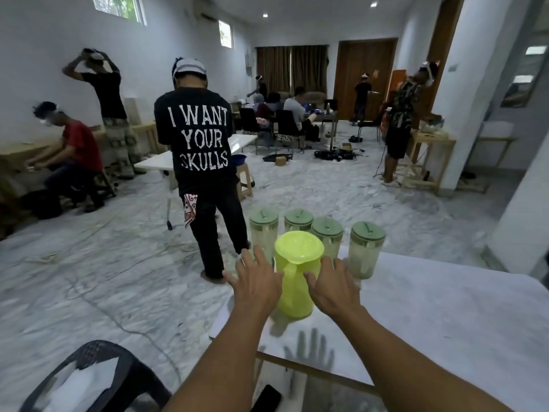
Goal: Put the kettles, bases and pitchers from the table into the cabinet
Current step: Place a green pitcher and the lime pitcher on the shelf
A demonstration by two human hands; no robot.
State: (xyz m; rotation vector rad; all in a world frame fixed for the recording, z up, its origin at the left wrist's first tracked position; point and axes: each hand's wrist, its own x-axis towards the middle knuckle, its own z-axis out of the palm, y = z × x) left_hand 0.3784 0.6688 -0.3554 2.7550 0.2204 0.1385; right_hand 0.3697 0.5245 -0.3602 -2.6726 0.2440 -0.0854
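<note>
A lime-green pitcher [297, 272] with a lid stands near the far left corner of the white table [430, 316], its handle turned toward me. Behind it several clear pitchers with grey-green lids stand in a row, such as the leftmost one [263, 230] and the rightmost one [366, 249]. My left hand [257, 281] hovers just left of the lime-green pitcher, fingers spread, holding nothing. My right hand [332, 288] hovers just right of it, also spread and empty. Neither hand clearly touches the pitcher. No kettle, base or cabinet is in view.
A person in a black shirt [197, 144] stands on the marble floor just beyond the table's left corner. A dark plastic chair [98, 376] sits at my lower left. A black phone [266, 398] lies below the table edge. Other people and tables fill the room behind.
</note>
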